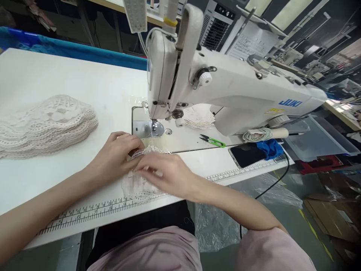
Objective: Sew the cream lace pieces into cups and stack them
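Observation:
A piece of white lace point(141, 184) lies near the front edge of the table, in front of the sewing machine point(180, 82). My left hand point(120, 152) is closed on the lace from the left, its fingertips near the needle plate. From the right, my right hand point(166, 173) reaches over the lace with its thumb and fingers drawn toward each other, pinching the lace close to my left hand. The right hand is slightly blurred. Part of the lace is hidden under both hands. The presser foot point(154, 127) stands just beyond them.
A tall stack of lace pieces point(50, 124) sits on the left; more lace pieces point(199, 116) lie under the machine arm. Green thread snips point(213, 140), a phone point(245, 155), a blue cloth point(270, 149) and a cord-wound roll point(263, 134) are at right. A printed ruler point(109, 207) follows the front edge.

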### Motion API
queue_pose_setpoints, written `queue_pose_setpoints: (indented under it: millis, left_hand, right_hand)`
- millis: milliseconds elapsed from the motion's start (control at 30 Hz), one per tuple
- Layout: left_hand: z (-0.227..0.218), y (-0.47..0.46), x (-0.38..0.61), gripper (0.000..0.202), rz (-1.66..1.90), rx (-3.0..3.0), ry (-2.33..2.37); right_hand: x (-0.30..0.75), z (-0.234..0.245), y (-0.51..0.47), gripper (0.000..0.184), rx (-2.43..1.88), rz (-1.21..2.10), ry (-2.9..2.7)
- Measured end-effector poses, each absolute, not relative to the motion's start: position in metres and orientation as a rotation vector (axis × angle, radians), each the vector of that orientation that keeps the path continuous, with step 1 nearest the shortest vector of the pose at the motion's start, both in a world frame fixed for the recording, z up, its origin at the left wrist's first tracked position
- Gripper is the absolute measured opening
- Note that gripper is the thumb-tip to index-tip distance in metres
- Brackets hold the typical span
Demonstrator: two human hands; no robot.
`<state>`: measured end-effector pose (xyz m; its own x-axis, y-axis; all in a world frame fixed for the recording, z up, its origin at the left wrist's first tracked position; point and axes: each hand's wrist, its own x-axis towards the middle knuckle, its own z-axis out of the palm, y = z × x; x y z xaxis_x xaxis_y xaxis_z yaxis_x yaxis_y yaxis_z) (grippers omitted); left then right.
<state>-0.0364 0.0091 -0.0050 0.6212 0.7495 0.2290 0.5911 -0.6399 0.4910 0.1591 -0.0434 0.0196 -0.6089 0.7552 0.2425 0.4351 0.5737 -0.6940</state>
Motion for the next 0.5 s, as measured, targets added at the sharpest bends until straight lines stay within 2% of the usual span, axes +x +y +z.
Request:
queue_pose_setpoints:
  millis: [67, 133, 167, 233, 333, 433, 500]
  left_hand:
    - [-0.003, 0.007, -0.034, 0.022, 0.636, 2.344, 1.075]
    - [-0.001, 0.007, -0.032, 0.021, 0.675, 2.213, 1.09]
    - [-0.001, 0.007, -0.031, 0.021, 0.69, 2.165, 1.087]
    - [0.001, 0.009, -0.029, 0.018, 0.709, 2.107, 1.062]
    - [0.003, 0.012, -0.027, 0.019, 0.756, 2.082, 1.023]
    - [0.002, 0.015, -0.025, 0.024, 0.801, 2.135, 1.009]
    - [0.0, 0.015, -0.025, 0.026, 0.824, 2.239, 1.022]
  right_hand:
    - [0.172, 0.019, -0.03, 0.018, -1.079, 0.829, -2.113]
    - [0.182, 0.021, -0.015, 0.038, -1.227, 1.042, -2.044]
    - [0.186, 0.023, -0.008, 0.037, -1.284, 1.189, -2.013]
    - [0.19, 0.027, 0.005, 0.023, -1.326, 1.422, -1.94]
    - [0.19, 0.029, 0.019, 0.013, -1.252, 1.608, -1.868]
    - [0.189, 0.025, 0.023, 0.012, -1.233, 1.643, -1.851]
    - [0.189, 0.019, 0.022, 0.012, -1.244, 1.522, -1.862]
